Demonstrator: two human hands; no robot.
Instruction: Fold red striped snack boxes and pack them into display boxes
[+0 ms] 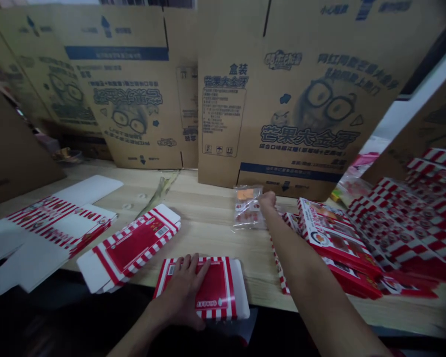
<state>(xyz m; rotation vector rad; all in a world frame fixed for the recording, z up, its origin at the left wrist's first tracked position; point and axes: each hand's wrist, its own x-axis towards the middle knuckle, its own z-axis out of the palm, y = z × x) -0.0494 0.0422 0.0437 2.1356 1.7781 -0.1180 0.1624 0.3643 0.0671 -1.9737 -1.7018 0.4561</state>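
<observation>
My left hand [186,290] is laid over a red-and-white striped carton [219,292] at the table's front edge, fingers across its top face and thumb at the near side. The carton's right end shows a white flap. Farther forward, my right hand [268,199] is closed at the right edge of a clear plastic packet [248,210] with an orange piece and several other small items inside. The fingertips are partly hidden. Left of my left hand lies another striped carton [134,245], its white end flap sticking out.
Unfolded carton blanks [67,223] lie at the left. Filled striped boxes [338,233] are piled on the right, beside a taller stack [412,213]. Large brown cardboard boxes [223,163] stand along the back. A greenish strip [158,193] is on the wooden table [204,218].
</observation>
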